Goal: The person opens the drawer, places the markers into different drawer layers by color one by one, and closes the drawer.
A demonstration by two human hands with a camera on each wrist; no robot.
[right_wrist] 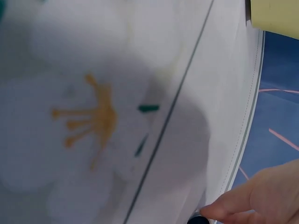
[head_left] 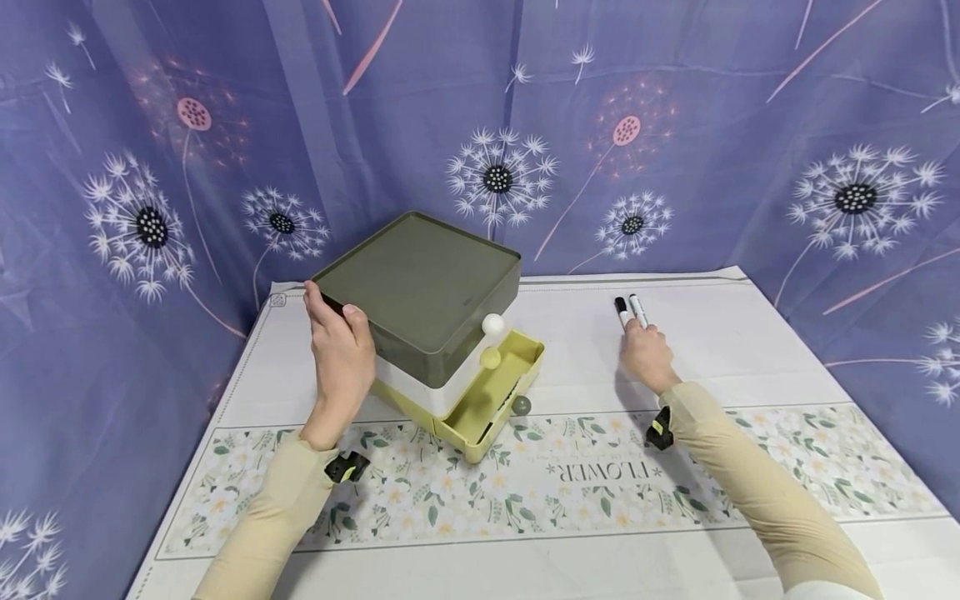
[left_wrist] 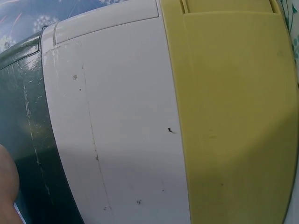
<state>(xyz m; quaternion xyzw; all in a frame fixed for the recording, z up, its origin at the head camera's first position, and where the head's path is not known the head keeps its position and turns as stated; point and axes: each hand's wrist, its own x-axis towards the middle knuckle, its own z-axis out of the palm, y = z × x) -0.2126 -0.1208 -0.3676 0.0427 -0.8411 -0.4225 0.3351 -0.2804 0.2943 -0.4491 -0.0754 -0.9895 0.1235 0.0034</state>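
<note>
A stacked drawer box (head_left: 420, 279) with a dark green top, a white middle tier and a yellow-green bottom tier stands left of centre. Its bottom drawer (head_left: 491, 383) is pulled out toward the front right, dark slim items partly showing along its front wall. My left hand (head_left: 341, 350) rests against the box's left side, fingers extended, thumb near the top rim. In the left wrist view the box's side wall (left_wrist: 117, 116) fills most of the picture. Over on the right, my right hand (head_left: 647, 358) grips two markers (head_left: 637, 310), one black-capped, their far ends sticking out beyond the fingers.
White, yellow and grey round knobs (head_left: 521, 406) stick out from the drawer fronts. A white tablecloth (head_left: 577, 333) with a floral band covers the table. Purple dandelion-print curtains (head_left: 405, 125) enclose the back and sides.
</note>
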